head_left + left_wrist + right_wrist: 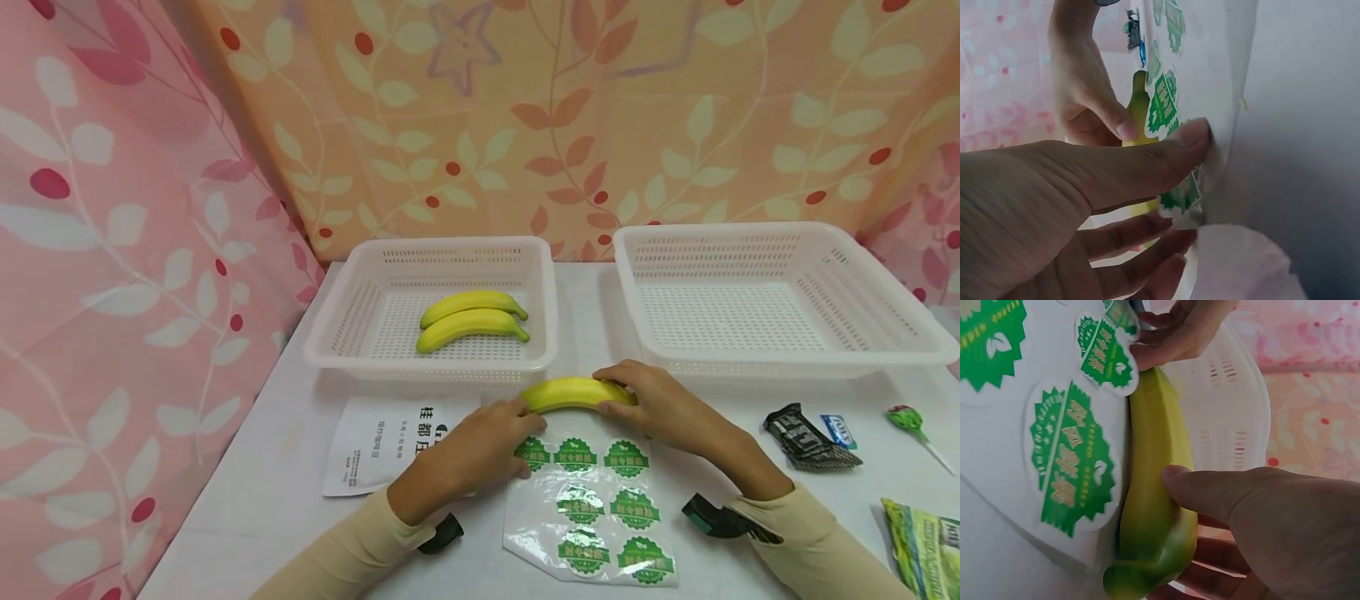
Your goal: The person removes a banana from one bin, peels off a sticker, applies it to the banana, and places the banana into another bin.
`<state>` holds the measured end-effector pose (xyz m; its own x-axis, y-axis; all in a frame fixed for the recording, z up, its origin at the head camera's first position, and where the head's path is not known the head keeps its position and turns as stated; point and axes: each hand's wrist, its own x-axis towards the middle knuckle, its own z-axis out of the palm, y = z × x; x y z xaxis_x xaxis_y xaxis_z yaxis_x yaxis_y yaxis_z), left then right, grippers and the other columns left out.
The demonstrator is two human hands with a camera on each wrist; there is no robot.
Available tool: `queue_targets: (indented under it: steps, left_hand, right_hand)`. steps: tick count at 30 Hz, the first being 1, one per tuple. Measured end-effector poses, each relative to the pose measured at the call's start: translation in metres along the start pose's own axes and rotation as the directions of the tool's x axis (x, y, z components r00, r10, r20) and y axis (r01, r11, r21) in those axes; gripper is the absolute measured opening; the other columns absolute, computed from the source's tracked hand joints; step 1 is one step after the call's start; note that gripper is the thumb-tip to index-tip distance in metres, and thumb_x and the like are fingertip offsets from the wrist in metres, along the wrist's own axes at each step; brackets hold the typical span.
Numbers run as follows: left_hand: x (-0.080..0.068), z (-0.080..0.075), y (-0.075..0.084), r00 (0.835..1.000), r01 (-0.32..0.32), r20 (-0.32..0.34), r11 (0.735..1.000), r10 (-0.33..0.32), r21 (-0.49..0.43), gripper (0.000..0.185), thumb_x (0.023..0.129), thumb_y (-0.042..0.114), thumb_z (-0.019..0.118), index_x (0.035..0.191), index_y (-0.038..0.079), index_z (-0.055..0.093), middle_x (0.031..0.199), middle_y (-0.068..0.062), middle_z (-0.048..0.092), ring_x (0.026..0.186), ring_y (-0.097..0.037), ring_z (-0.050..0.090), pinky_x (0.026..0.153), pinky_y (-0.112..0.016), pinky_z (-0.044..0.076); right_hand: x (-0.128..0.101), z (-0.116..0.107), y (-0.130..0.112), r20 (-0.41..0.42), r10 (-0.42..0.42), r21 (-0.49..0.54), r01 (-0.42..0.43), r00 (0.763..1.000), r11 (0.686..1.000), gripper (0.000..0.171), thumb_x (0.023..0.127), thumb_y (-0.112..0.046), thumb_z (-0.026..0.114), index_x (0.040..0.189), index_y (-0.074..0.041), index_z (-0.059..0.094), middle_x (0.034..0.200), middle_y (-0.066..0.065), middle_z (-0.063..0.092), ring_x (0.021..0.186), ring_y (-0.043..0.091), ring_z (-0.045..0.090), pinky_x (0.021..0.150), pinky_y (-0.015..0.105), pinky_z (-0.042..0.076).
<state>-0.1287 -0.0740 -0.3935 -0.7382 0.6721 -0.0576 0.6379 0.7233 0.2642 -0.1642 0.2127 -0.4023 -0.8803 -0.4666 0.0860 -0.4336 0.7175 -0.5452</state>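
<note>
While the head view is looking down on the white table (255,500), the left hand (468,454) and right hand (660,408) are gripping opposite ends of 1 curved yellow banana (573,392), which is lying on the table just in front of the 2 white perforated plastic baskets; holding both ends is apparently keeping the fruit steady beside the clear glossy sheet of round green stickers (592,508). 7 stickers are showing on that sheet. The left basket (337,333) is holding 2 more yellow bananas (472,321), so 3 bananas are in view; the right basket (885,333) is showing none. 1 white printed paper pouch (375,446), 1 black wrapper (806,437) and 1 green lollipop (903,417) are lying on the table.

Left wrist view: the left thumb (1172,150) is pressing at the sheet's edge (1222,75) against the banana's end (1138,106), fingers curling beneath.

Right wrist view: the right thumb (1191,487) is lying across the banana's middle (1147,487), fingers wrapping underneath, with the sticker sheet (1066,456) touching the fruit's side.
</note>
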Motion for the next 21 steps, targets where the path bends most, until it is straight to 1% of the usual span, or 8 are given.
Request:
queue_targets:
  steps: [5, 7, 9, 12, 14, 16, 19, 21]
  left_hand:
    - [0.0, -0.002, 0.0, 1.0, 0.005, 0.025, 0.998, -0.004, -0.056, 0.061, 0.083, 0.025, 0.093, 0.138, 0.017, 0.069, 0.128, 0.0, 0.066, 0.108, -0.011, 0.061, 0.095, -0.029, 0.052]
    - [0.001, -0.002, -0.002, 0.999, 0.01, 0.045, 0.997, -0.007, -0.076, 0.057, 0.083, 0.025, 0.093, 0.135, 0.017, 0.07, 0.126, 0.002, 0.067, 0.109, -0.011, 0.061, 0.096, -0.029, 0.052]
    - [0.003, -0.002, -0.003, 0.997, 0.023, 0.073, 0.995, -0.016, -0.102, 0.052, 0.082, 0.024, 0.093, 0.13, 0.017, 0.072, 0.122, 0.004, 0.068, 0.108, -0.01, 0.06, 0.096, -0.028, 0.052]
    - [0.006, -0.002, -0.007, 0.993, 0.054, 0.112, 0.983, -0.035, -0.173, 0.047, 0.082, 0.021, 0.093, 0.123, 0.015, 0.072, 0.112, 0.007, 0.067, 0.1, -0.008, 0.058, 0.091, -0.026, 0.051]
    - [0.007, -0.004, -0.009, 0.99, 0.083, 0.135, 0.965, -0.05, -0.25, 0.047, 0.083, 0.018, 0.092, 0.124, 0.013, 0.07, 0.107, 0.008, 0.066, 0.096, -0.007, 0.057, 0.087, -0.025, 0.051]
    - [0.008, -0.007, -0.011, 0.988, 0.099, 0.142, 0.94, -0.055, -0.326, 0.049, 0.083, 0.016, 0.092, 0.125, 0.013, 0.069, 0.104, 0.007, 0.066, 0.092, -0.008, 0.057, 0.085, -0.026, 0.051]
    - [0.007, -0.012, -0.015, 0.987, 0.115, 0.149, 0.895, -0.055, -0.431, 0.052, 0.082, 0.016, 0.092, 0.128, 0.015, 0.066, 0.109, 0.004, 0.067, 0.096, -0.009, 0.059, 0.086, -0.027, 0.051]
    - [0.008, -0.014, -0.017, 0.986, 0.122, 0.157, 0.86, -0.05, -0.495, 0.054, 0.083, 0.017, 0.092, 0.129, 0.017, 0.065, 0.121, -0.001, 0.069, 0.097, -0.008, 0.062, 0.088, -0.027, 0.052]
  right_hand:
    - [0.0, 0.0, 0.001, -0.002, 0.006, 0.001, -0.006, 1.0, 1.0, 0.041, 0.096, -0.02, 0.08, 0.132, -0.005, 0.07, 0.118, 0.003, 0.07, 0.101, 0.018, 0.061, 0.092, 0.046, 0.055]
    - [0.001, 0.001, 0.001, -0.003, 0.003, -0.006, -0.003, 1.0, 1.0, 0.042, 0.096, -0.02, 0.08, 0.134, -0.004, 0.069, 0.121, 0.006, 0.071, 0.104, 0.02, 0.063, 0.094, 0.048, 0.055]
    - [0.001, 0.001, 0.0, -0.005, -0.003, -0.02, 0.003, 1.0, 1.0, 0.044, 0.097, -0.021, 0.079, 0.135, -0.003, 0.068, 0.125, 0.009, 0.07, 0.111, 0.026, 0.064, 0.099, 0.053, 0.054]
    - [0.0, 0.0, -0.006, -0.024, -0.029, -0.032, 0.028, 0.999, 0.999, 0.043, 0.098, -0.022, 0.078, 0.137, -0.005, 0.068, 0.134, 0.013, 0.068, 0.125, 0.034, 0.061, 0.107, 0.06, 0.049]
    - [-0.001, 0.002, -0.012, -0.058, -0.084, -0.028, 0.083, 0.995, 0.996, 0.04, 0.098, -0.02, 0.078, 0.135, -0.008, 0.07, 0.136, 0.01, 0.066, 0.129, 0.033, 0.058, 0.107, 0.059, 0.049]
    - [-0.004, 0.004, -0.018, -0.101, -0.174, -0.025, 0.172, 0.98, 0.985, 0.036, 0.095, -0.015, 0.081, 0.13, -0.01, 0.073, 0.133, 0.005, 0.067, 0.126, 0.027, 0.058, 0.104, 0.052, 0.053]
    - [-0.008, 0.011, -0.028, -0.155, -0.337, -0.019, 0.338, 0.929, 0.941, 0.033, 0.088, -0.008, 0.086, 0.12, -0.013, 0.078, 0.123, -0.005, 0.067, 0.116, 0.015, 0.058, 0.094, 0.037, 0.057]
    - [-0.01, 0.015, -0.034, -0.16, -0.409, -0.001, 0.414, 0.898, 0.91, 0.033, 0.085, -0.006, 0.088, 0.115, -0.015, 0.079, 0.119, -0.009, 0.067, 0.114, 0.012, 0.058, 0.093, 0.03, 0.056]
